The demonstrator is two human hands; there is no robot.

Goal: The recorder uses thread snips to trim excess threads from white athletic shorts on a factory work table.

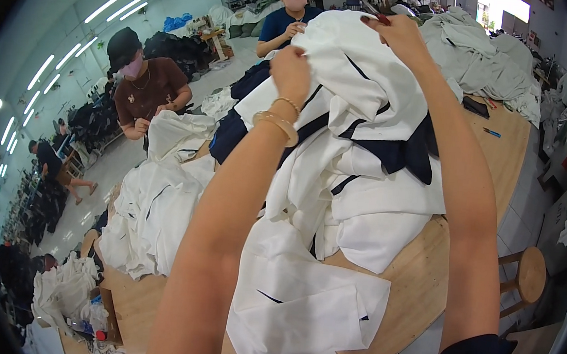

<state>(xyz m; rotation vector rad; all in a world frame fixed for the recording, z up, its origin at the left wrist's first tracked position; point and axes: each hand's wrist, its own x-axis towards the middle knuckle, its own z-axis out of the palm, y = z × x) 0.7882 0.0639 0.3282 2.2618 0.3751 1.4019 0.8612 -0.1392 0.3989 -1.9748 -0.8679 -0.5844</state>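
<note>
White cloth (341, 42) looks soft and light, best pinched by its edge; right hand (404, 41) grasps a red-handled tool (383, 19); left hand's (292, 75) grip I can't tell.

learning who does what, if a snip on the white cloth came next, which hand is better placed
Probably the right hand: it holds a red-handled tool, apparently scissors, near the top of the white cloth. The left hand, curled lower down, shows no tool.
</note>
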